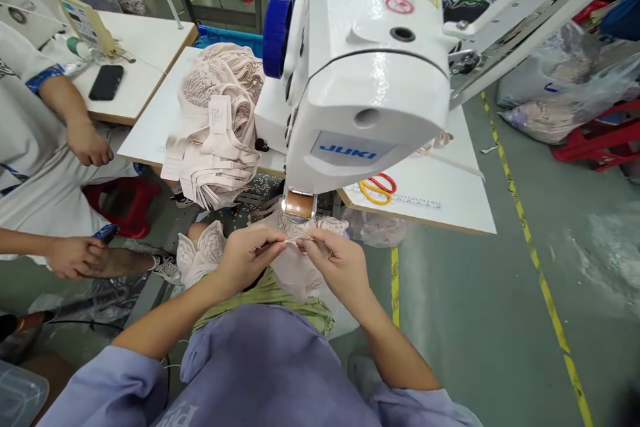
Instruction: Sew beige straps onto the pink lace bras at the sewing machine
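My left hand [251,252] is closed in a pinch on the edge of a beige lace bra [295,274]. My right hand [339,266] pinches the same edge just beside it, so the fingertips almost meet. The fabric hangs below my fingers over my lap. Right above my hands is the head of a white JUKI sewing machine [373,100], with a brownish guard [300,206] at its lower front. The needle is hidden. A lace cup [207,245] lies left of my left hand.
A pile of beige bras [215,140] sits on the white sewing table [147,137] at left. Red and yellow scissors [379,188] lie on its right part. Another person's hands [90,142] are at far left, near a black phone [107,82]. Plastic bags [555,100] stand at right.
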